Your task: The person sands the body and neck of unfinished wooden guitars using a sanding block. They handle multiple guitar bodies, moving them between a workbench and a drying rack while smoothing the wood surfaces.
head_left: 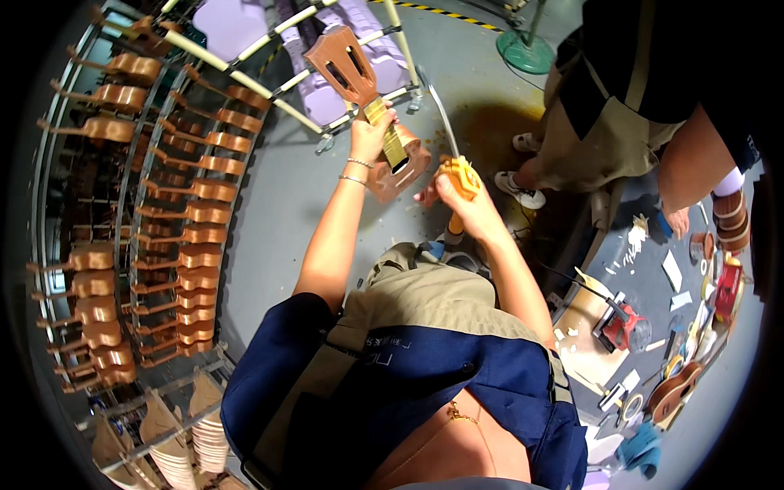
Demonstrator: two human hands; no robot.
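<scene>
My left hand point(372, 137) is closed round the neck of a small brown ukulele point(394, 149) with a slotted headstock and a yellowish fretboard. Its headstock points up and away, and its body hangs between my two hands. In my right hand point(472, 204), fingers wrapped round it, is a yellow air blow gun point(464, 177) with a long, bent metal tube. The tube rises forward and left, passing to the right of the ukulele. Part of the blow gun's handle is hidden by my fingers.
Racks of ukulele bodies with necks point(200, 212) line the left. A pale-tubed cart point(282, 104) with purple pads stands ahead. On the right, a co-worker point(629, 147) stands by a cluttered workbench point(645, 278) holding a red tool point(627, 328). A green round base point(525, 53) is farther off.
</scene>
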